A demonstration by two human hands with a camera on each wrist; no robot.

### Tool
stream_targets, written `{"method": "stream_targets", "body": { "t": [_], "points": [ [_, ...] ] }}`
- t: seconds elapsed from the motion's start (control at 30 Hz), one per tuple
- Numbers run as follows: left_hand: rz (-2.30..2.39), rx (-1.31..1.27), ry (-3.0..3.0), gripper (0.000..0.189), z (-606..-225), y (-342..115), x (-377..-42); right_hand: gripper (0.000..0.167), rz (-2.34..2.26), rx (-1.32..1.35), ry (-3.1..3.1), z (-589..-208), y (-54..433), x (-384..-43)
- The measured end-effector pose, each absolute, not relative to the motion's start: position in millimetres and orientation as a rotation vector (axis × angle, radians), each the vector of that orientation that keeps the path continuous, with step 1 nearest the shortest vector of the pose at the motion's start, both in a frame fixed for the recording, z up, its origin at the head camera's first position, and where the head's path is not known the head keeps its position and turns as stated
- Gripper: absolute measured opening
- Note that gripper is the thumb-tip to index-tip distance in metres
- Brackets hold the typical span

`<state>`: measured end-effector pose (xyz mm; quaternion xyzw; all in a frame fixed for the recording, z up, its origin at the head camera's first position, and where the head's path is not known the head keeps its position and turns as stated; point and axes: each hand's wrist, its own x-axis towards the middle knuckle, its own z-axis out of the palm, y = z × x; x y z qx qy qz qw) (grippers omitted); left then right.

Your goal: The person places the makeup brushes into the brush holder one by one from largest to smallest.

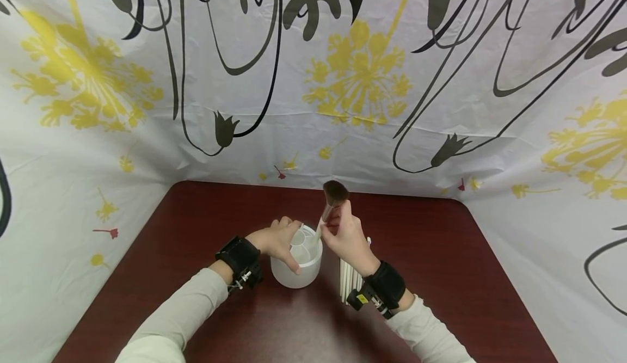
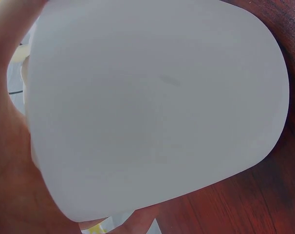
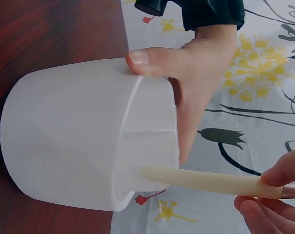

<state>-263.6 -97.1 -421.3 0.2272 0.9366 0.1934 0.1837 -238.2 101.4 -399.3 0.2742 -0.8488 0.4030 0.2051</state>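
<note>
A white round makeup brush holder with inner compartments stands upright on the table. My left hand grips it from the left around its rim, with the thumb on the near side. The holder's white wall fills most of the left wrist view. My right hand pinches a makeup brush near its metal collar, dark bristles up. In the right wrist view, the brush's cream handle points down into the holder's opening, its tip in a compartment near the rim.
Several pale slender sticks or handles lie side by side on the table to the right of the holder, partly under my right wrist. The dark red wooden table ends at a patterned white cloth behind.
</note>
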Motion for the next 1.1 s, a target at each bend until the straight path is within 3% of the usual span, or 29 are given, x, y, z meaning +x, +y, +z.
{"method": "stream_targets", "body": {
  "t": [1.1],
  "points": [
    [0.540,0.647,2.662,0.110,-425.5,-98.5,-263.7,0.055,1.064,0.822,-2.420,-437.8,91.6,-236.8]
  ]
}}
